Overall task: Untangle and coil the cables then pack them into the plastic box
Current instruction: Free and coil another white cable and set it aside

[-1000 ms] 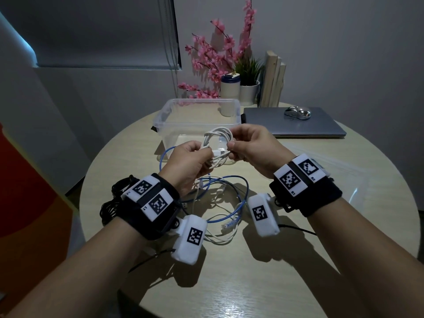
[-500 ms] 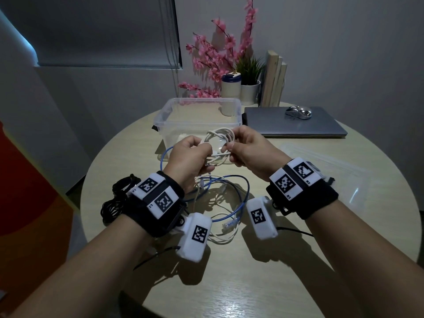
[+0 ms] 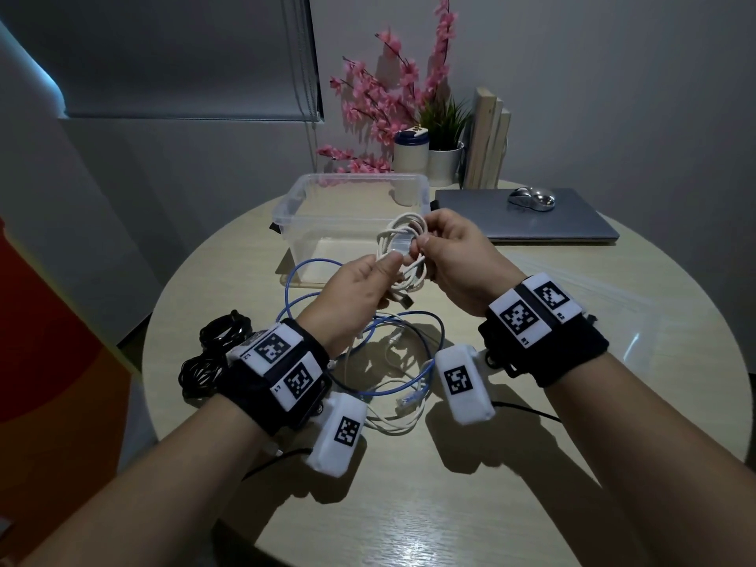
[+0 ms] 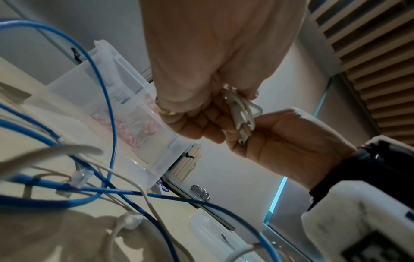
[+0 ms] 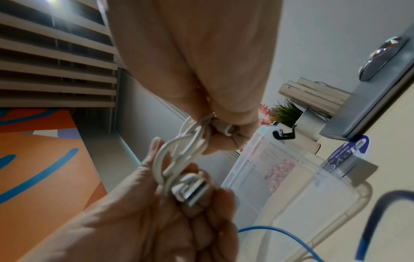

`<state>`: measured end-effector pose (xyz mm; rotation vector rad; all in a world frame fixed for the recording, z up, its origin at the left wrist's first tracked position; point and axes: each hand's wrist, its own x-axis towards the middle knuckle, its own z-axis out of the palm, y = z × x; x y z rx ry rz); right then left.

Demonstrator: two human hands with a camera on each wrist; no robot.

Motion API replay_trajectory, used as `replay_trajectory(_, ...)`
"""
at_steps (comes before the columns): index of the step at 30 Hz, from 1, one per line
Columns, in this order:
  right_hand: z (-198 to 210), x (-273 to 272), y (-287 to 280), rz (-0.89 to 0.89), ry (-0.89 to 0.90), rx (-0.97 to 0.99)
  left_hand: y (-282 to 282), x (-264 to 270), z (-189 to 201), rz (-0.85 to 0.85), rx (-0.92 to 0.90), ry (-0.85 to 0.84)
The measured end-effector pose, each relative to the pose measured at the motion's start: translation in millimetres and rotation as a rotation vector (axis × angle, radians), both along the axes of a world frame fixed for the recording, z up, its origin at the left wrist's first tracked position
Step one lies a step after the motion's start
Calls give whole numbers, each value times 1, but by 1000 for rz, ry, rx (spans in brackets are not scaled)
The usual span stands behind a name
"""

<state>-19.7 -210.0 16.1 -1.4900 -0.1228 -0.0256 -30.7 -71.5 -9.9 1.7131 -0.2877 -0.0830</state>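
Note:
Both hands hold a small white cable coil (image 3: 403,243) in the air, just in front of the clear plastic box (image 3: 311,190). My left hand (image 3: 386,270) grips the coil's lower part; the right wrist view shows its metal USB plug (image 5: 192,191) lying against those fingers. My right hand (image 3: 421,247) pinches the upper loops (image 5: 190,134). A blue network cable (image 3: 370,388) and a second white cable (image 3: 392,421) lie tangled on the table below the hands. A black cable (image 3: 214,349) is bundled at the left.
A closed grey laptop (image 3: 572,227) with a silver mouse (image 3: 532,197) lies at the back right. The box's clear lid (image 3: 638,313) lies at the right. Pink flowers (image 3: 388,100), a cup, a potted plant and books stand behind the box. The round table's edge (image 3: 155,321) is near the black cable.
My left hand has shifted slightly right, closer to the right hand. The white coil stays held between both hands and has turned a little.

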Motion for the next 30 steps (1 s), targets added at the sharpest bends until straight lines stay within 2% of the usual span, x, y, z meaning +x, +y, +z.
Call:
replay_trajectory(4,2,0,-2,64,30,114,0,-1,1,-92,12,77)
replay_trajectory(6,2,-1,-3,100,39,129,2,2,2,-56,53,101)
replay_trajectory(9,0,-3,-2,126,33,93,5,10,5,-15,-44,146)
replay_trajectory(12,-1,-6,0,146,35,53,8,13,12,-48,-185,286)
replay_trajectory(17,-2,-9,-3,204,34,-59,14,12,17,-140,-183,430)
replay_trajectory(23,-5,-4,-1,177,59,-49,11,7,18,-127,-203,401)
replay_trajectory(27,-5,-5,-3,221,111,-163,12,10,19,-77,-220,385)
replay_trajectory(30,-8,-5,-3,183,92,-225,14,12,18,-60,-243,399)
